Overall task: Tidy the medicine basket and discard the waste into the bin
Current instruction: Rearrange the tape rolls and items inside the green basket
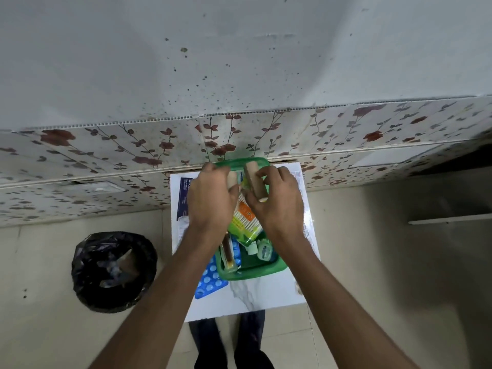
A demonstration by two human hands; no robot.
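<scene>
**Green basket, long axis running away from you**

Green plastic medicine basket point(253, 270) sits on the white table point(253, 296), its far end at the floral wall tiles point(106, 155). Your left hand point(210, 198) grips a beige roll point(232, 179); your right hand point(277, 201) pinches a brown one point(254, 182). Left of the basket, a black-lined bin point(114, 271) stands on the beige floor.

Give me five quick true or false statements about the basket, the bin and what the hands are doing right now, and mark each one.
1. The basket is green. True.
2. The bin stands on the table. False: it stands on the floor, left of the table.
3. The right hand holds a brown block over the basket. True.
4. The bin has a white liner. False: the liner is black.
5. The blue blister sheet lies partly outside the basket. True.
</scene>
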